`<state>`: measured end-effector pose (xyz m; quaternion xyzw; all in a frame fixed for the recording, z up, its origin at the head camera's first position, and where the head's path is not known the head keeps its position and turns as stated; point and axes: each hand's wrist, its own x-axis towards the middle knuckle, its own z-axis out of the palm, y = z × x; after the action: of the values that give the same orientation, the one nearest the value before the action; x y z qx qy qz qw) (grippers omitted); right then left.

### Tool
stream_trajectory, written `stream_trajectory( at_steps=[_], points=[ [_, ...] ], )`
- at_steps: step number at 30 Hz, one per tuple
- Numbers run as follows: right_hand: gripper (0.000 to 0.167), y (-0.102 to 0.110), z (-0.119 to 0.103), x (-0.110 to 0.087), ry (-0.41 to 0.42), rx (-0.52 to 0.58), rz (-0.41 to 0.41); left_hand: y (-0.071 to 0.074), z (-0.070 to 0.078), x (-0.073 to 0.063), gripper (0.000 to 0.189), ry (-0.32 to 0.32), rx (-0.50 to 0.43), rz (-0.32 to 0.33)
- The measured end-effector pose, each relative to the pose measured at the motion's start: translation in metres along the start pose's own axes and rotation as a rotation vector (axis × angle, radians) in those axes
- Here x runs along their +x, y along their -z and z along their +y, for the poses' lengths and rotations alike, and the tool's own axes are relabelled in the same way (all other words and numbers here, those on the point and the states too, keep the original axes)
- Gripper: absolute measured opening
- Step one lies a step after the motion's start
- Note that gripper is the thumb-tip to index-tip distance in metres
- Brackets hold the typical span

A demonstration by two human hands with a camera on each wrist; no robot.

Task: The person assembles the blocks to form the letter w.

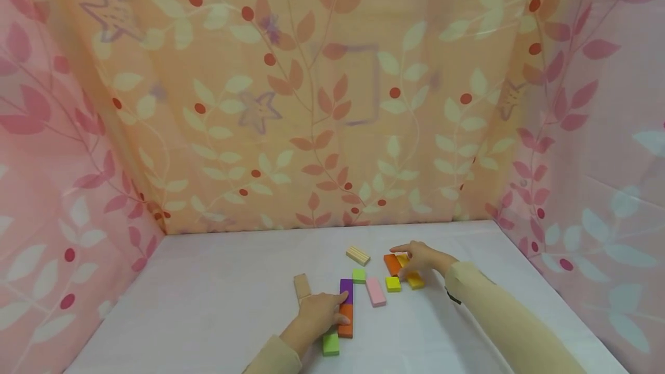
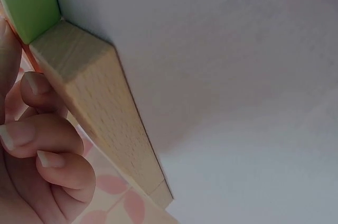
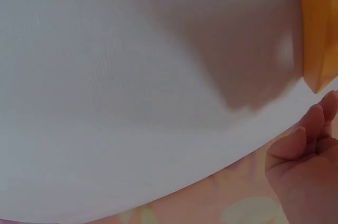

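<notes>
My left hand (image 1: 318, 311) reaches over a row of flat blocks. Its index finger touches the purple block (image 1: 346, 285), and its thumb touches the orange-red block (image 1: 346, 331) joined end to end with it. The other left fingers curl loosely beside a plain wooden block (image 2: 105, 108), with a green block (image 2: 29, 2) against its end. My right hand (image 1: 423, 257) spans the orange block (image 1: 392, 264), index finger at the far end and thumb at the near end. Yellow-orange blocks (image 1: 415, 280) lie beneath this hand, partly hidden.
Between the hands lie a pink block (image 1: 376, 292), a small green block (image 1: 359, 276) and a yellow block (image 1: 393, 284). A striped wooden block (image 1: 358, 255) lies farther back. The white tabletop (image 1: 208, 305) meets patterned curtains (image 1: 312, 131) at the back and sides.
</notes>
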<state>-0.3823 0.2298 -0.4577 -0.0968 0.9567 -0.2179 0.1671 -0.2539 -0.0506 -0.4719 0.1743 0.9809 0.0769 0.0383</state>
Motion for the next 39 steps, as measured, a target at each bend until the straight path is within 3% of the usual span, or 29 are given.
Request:
stream_trajectory(
  at_steps=[11, 24, 29, 39],
  points=[
    [0.067, -0.006, 0.005, 0.013, -0.052, 0.038, -0.033, -0.005, -0.003, 0.004, 0.060, 0.004, 0.020, -0.010],
    [0.064, -0.004, 0.006, 0.009, 0.050, 0.013, 0.007, 0.002, 0.000, 0.000, 0.060, 0.027, 0.036, -0.018],
    [0.061, 0.000, 0.006, 0.001, 0.131, -0.015, 0.041, 0.004, 0.001, -0.002, 0.059, 0.029, 0.015, -0.015],
    [0.059, -0.006, 0.003, -0.025, 0.137, 0.034, 0.027, 0.004, 0.000, -0.003, 0.058, 0.023, -0.035, -0.019]
  ],
)
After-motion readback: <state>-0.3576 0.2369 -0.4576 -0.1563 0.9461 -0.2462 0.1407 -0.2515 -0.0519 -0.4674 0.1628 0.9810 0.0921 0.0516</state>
